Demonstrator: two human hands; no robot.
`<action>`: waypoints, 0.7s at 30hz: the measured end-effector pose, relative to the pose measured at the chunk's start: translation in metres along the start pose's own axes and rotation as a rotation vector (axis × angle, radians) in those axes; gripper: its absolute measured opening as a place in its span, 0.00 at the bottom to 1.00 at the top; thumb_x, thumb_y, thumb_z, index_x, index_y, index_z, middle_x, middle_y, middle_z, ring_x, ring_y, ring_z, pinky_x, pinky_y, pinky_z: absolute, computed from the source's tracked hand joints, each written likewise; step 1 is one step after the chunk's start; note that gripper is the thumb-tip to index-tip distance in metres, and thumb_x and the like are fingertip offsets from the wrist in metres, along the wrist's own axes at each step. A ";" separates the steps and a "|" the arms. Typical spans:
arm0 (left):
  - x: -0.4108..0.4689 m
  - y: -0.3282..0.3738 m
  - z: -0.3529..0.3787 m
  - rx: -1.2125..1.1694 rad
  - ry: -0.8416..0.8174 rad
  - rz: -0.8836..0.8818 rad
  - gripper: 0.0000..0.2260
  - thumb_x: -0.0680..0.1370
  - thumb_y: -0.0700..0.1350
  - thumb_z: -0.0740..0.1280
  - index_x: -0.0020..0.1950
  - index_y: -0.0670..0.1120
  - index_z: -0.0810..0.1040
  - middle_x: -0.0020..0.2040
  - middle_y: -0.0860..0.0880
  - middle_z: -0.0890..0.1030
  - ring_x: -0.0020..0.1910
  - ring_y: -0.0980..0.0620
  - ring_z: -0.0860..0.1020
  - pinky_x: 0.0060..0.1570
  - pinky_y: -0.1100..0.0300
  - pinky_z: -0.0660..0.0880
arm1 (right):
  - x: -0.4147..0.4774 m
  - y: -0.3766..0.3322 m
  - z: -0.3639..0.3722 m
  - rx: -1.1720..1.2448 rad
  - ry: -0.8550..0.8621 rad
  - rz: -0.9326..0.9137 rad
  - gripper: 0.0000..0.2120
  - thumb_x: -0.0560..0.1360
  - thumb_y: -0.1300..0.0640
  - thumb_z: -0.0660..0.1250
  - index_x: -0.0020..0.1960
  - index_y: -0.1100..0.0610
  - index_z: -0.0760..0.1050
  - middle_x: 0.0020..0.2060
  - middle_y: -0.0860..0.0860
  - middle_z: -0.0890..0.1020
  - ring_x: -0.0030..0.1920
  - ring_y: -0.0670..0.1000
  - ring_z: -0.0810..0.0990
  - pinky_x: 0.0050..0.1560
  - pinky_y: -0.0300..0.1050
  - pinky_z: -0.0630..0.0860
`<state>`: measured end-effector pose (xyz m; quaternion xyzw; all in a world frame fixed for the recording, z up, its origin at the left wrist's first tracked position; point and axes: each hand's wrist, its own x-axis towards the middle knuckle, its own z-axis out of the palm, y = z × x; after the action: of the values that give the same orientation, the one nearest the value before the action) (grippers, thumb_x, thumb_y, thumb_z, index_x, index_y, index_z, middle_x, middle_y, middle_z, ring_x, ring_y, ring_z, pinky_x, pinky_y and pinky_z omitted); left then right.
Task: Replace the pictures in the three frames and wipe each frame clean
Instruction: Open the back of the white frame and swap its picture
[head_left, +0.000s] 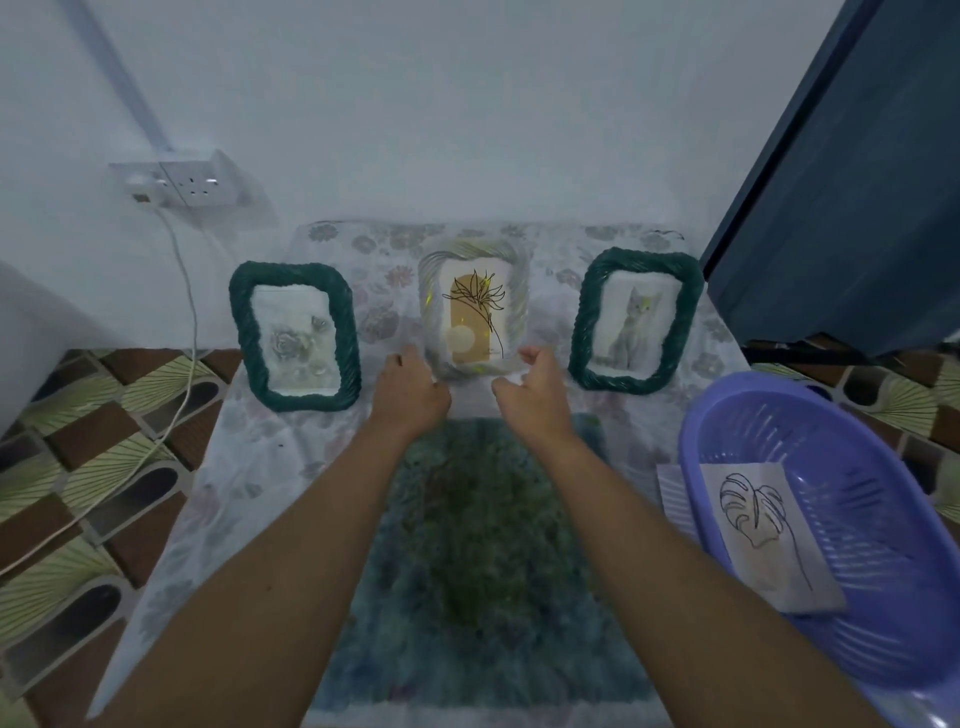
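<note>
— Position of middle frame (474, 306)?
— Upright at back of table (249, 467), between rose frame (293, 338) and cat frame (636, 319). Long axis vertical. Directly ahead of both hands.
— Grip?
— Left hand (410, 389) at lower left corner, right hand (535, 387) at lower right corner. Fingers curled, narrow. Holding or merely touching: cannot tell.
— Nearer hand?
— Neither; equally close, one each side.
— Replacement?
— Likely leaf drawing (763, 525), lying in purple basket (696, 415), off to right, nearer right hand.

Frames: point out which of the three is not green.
The middle frame: its rim is pale whitish, around a line-drawn flower picture. The left frame and right frame both have dark green rims.
</note>
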<state>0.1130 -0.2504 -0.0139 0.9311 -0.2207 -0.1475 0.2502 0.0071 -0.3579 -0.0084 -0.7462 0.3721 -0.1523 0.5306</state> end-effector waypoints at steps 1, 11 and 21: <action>0.007 0.000 0.001 -0.001 -0.004 -0.035 0.26 0.79 0.44 0.63 0.73 0.37 0.60 0.69 0.35 0.67 0.66 0.35 0.69 0.63 0.45 0.68 | 0.007 0.000 0.000 -0.026 0.042 -0.014 0.26 0.73 0.59 0.70 0.67 0.55 0.64 0.66 0.54 0.70 0.64 0.54 0.71 0.63 0.51 0.72; 0.038 0.003 0.018 -0.327 0.038 -0.135 0.11 0.83 0.39 0.56 0.63 0.39 0.72 0.60 0.38 0.77 0.59 0.39 0.74 0.50 0.56 0.66 | 0.043 -0.008 0.004 0.122 -0.042 0.204 0.25 0.72 0.62 0.64 0.69 0.58 0.67 0.61 0.55 0.77 0.63 0.57 0.75 0.61 0.55 0.74; -0.005 -0.008 0.005 -0.512 0.117 -0.009 0.09 0.84 0.44 0.59 0.48 0.42 0.74 0.41 0.50 0.75 0.41 0.51 0.72 0.39 0.56 0.66 | 0.007 -0.005 -0.011 0.237 -0.088 0.179 0.20 0.68 0.64 0.60 0.58 0.57 0.78 0.54 0.50 0.82 0.56 0.51 0.78 0.60 0.52 0.77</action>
<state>0.1095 -0.2435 -0.0215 0.8455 -0.1572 -0.1456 0.4891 0.0065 -0.3696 -0.0009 -0.6481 0.3932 -0.1144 0.6421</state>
